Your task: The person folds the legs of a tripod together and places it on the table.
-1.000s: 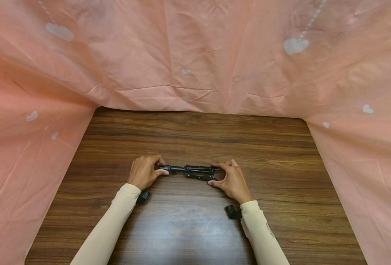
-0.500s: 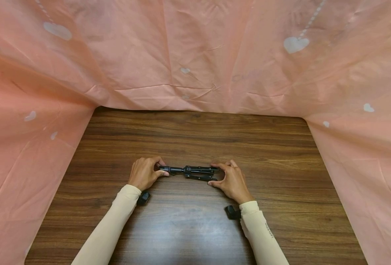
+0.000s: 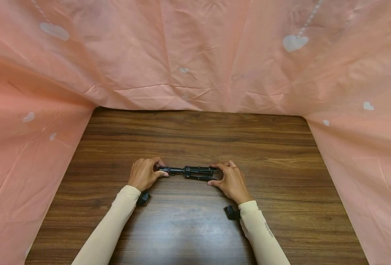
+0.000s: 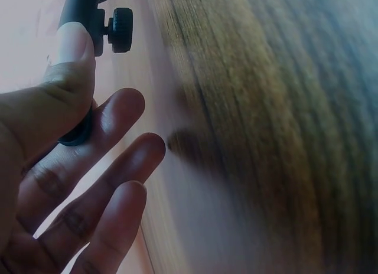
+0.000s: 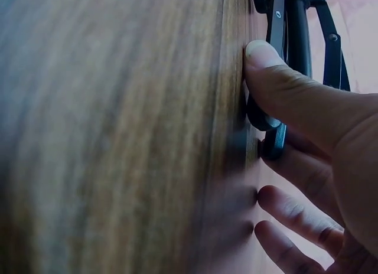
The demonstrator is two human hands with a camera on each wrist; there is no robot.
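A small black tripod [image 3: 187, 171] lies lengthwise across the middle of the table, its legs folded toward the right. Its left end is pinched between the thumb and fingers of my left hand [image 3: 144, 172]. A round knob [image 4: 122, 30] sticks out from the tripod beside the left thumb in the left wrist view, where the other fingers are spread below. At the leg end, my right hand [image 3: 232, 182] grips the legs [image 5: 332, 46] between thumb and fingers. The right wrist view shows the thumb across one leg, close over the tabletop. The tripod's left tip is partly hidden by fingers.
The brown wood-grain table [image 3: 195, 136] reaches back to a pink curtain [image 3: 195, 48] with white hearts, which also hangs along both sides. Black wrist devices sit on the inner side of the left wrist [image 3: 143, 198] and the right wrist [image 3: 232, 212].
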